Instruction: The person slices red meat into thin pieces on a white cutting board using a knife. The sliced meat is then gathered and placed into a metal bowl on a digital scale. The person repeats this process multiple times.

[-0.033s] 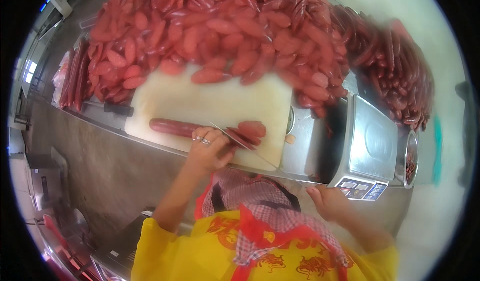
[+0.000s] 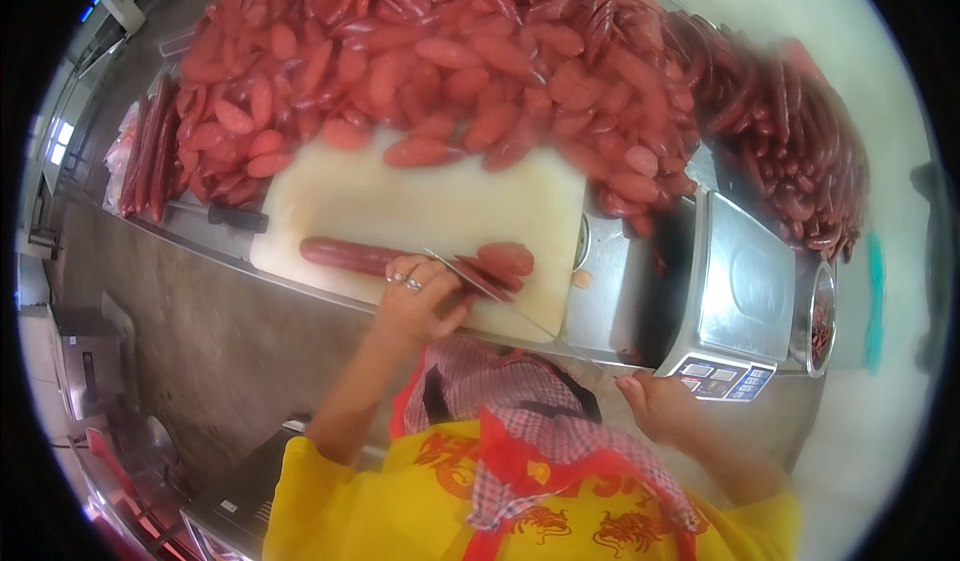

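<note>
A long red sausage lies crosswise on the white cutting board. My left hand, with rings on a finger, has its bent fingers closed over the sausage's right end. Close beside those fingers, the long thin blade of a knife stands at the cut end, slanting down to the right. My right hand is closed round its handle past the table's front edge; the handle is mostly hidden. Several freshly cut oval slices lean together just right of the blade.
Behind the board rises a big heap of sliced sausage. Whole sausages are piled at the right, others lie at the left. A metal-topped scale, a steel bowl and a black handle flank the board.
</note>
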Demonstrator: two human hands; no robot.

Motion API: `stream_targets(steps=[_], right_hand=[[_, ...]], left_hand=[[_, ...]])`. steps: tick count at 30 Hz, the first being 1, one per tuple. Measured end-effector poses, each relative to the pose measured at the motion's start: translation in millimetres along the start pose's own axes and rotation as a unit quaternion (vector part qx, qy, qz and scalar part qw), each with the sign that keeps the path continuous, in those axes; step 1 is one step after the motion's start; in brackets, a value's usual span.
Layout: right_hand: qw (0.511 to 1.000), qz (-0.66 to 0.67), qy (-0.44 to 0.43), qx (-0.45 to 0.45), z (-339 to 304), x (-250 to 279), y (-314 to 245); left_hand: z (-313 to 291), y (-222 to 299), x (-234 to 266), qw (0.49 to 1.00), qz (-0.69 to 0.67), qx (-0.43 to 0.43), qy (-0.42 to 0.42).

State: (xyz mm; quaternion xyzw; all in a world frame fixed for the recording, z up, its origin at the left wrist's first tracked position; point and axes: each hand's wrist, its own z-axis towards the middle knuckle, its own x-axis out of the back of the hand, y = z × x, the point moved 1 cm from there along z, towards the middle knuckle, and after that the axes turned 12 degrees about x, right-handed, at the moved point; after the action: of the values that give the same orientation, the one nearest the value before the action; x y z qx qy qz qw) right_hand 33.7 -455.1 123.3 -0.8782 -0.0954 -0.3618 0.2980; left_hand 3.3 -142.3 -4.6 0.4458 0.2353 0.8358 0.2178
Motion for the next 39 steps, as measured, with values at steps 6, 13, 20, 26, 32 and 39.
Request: stream_targets(steps=[6,13,20,26,32,39], right_hand=[[0.968,-0.093,0.041,0.229,112,-30,-20],[0.971,-0.086,0.064,0.211,92,-15,-28],[0.997,-0.062,-0.028,-0.029,12,4,-7],[0.96,-0.097,0.083,0.248,132,-48,-47],[0.943,-0.068,0.124,0.3,108,-30,-38],[0.998,-0.043,-0.037,0.017,17,5,-20]], left_hand=[[5,-7,-4,1.0,-0.025,0.004,0.013],[-4,-11,8,0.997,0.033,0.013,0.064],[-6,-13,10,0.999,0.018,0.039,0.031],[-11,-13,6,0.998,0.031,0.028,0.047],[-6,-23,31,0.996,0.059,0.039,0.06],[-2,-35,36,0.999,0.022,0.034,0.035]])
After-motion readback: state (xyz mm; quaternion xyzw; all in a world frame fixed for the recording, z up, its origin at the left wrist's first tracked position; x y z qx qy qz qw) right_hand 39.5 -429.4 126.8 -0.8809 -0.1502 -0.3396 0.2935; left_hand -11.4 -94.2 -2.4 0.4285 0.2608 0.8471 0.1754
